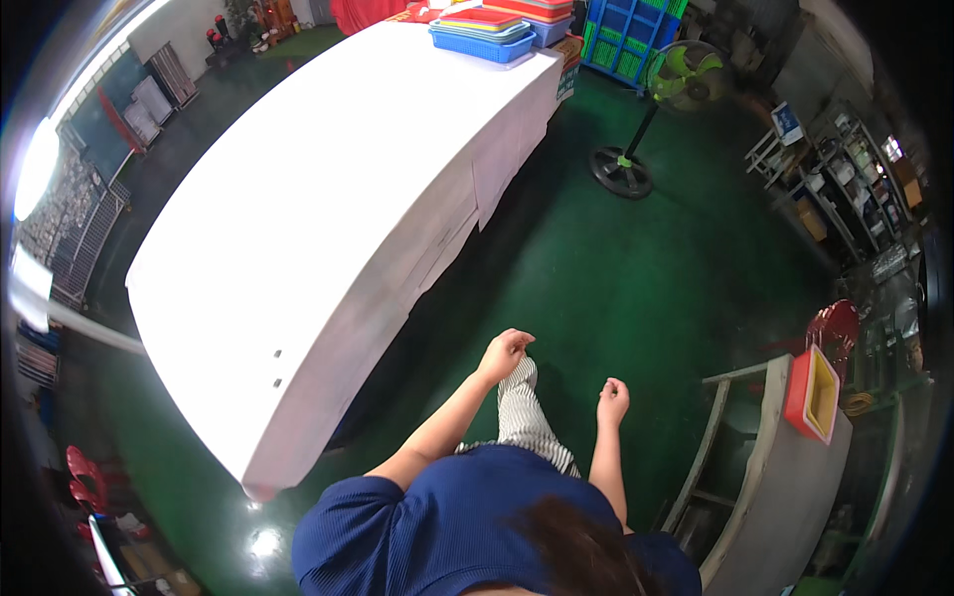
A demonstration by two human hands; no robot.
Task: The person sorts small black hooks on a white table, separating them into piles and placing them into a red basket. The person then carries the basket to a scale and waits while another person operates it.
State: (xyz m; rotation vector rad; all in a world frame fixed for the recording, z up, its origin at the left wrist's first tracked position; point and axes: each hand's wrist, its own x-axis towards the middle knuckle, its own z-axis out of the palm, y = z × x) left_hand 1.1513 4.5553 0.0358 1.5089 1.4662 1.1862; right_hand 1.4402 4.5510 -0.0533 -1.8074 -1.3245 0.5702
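Observation:
My left hand hangs in front of my body above my striped trouser leg, its fingers loosely bent and partly apart. Nothing shows in it. Further right, my right hand is held out over the green floor with its fingers curled in, and no object shows in it either. Neither hand touches anything. Closest to my left hand is the long table with a white cover. Two small dark pieces, one of them a small dark block, lie near its close end.
Stacked coloured plastic baskets stand on the table's far end. Beyond it are a pedestal fan and a blue-green crate stack. On my right, a red and yellow tray rests on a bench, near a red chair and cluttered shelves.

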